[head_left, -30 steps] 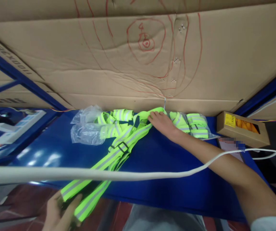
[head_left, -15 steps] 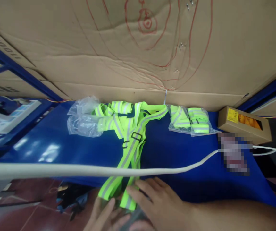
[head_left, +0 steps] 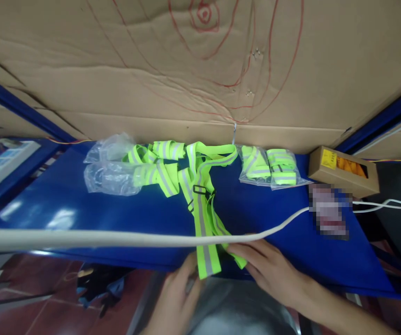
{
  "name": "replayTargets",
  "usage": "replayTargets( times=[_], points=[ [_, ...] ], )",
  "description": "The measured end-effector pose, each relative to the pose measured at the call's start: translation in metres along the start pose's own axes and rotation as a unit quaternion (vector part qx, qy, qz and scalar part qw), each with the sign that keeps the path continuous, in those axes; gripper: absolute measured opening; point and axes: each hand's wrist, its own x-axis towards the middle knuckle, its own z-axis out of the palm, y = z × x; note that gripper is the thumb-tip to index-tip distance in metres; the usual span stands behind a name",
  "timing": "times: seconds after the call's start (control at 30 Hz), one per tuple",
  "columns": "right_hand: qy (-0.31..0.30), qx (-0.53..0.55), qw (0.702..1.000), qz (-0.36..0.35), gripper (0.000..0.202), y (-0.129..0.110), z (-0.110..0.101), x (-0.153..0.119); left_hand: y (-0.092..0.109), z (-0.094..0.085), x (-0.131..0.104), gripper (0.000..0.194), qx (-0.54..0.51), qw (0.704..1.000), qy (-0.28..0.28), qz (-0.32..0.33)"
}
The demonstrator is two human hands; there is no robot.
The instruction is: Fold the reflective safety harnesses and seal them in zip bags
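A neon yellow-green reflective belt harness (head_left: 200, 209) with grey stripes and black buckles lies on the blue shelf. Its loops hang over the front edge. My left hand (head_left: 177, 295) is closed at the left loop, fingertips partly behind the band. My right hand (head_left: 273, 267) grips the loop on the right, some fingers hidden under it. Left of the harness lie more folded bands (head_left: 158, 174), partly in clear plastic bags (head_left: 111, 172). Two bagged, folded sets (head_left: 254, 163) rest to its right.
A white cable (head_left: 116, 238) crosses in front of the shelf, over the harness. At the right stands a cardboard box (head_left: 347, 172) with orange contents, a pixelated item (head_left: 329, 211) beside it. A cardboard panel (head_left: 116, 97) with red drawn rings rises behind. Blue posts flank the shelf.
My hands have moved apart, the right one going rightward. The harness loops have swung right and spread. The view has shifted slightly.
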Motion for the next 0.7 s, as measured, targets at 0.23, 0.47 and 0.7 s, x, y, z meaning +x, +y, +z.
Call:
replayTargets(
  times=[0.23,0.47,0.7],
  points=[
    [0.012,-0.070,0.997,-0.030,0.044,0.012,-0.009,0.002,0.004,0.005,0.008,0.043,0.108,0.981,0.094,0.128],
    [-0.008,-0.193,0.979,-0.063,0.051,0.006,0.002,-0.020,-0.010,0.021,-0.002,0.049,0.287,0.888,0.183,0.308],
    [-0.088,-0.109,0.990,0.009,0.052,-0.004,0.006,-0.027,-0.004,0.030,-0.001,0.050,0.168,0.944,0.074,0.273]
  ],
)
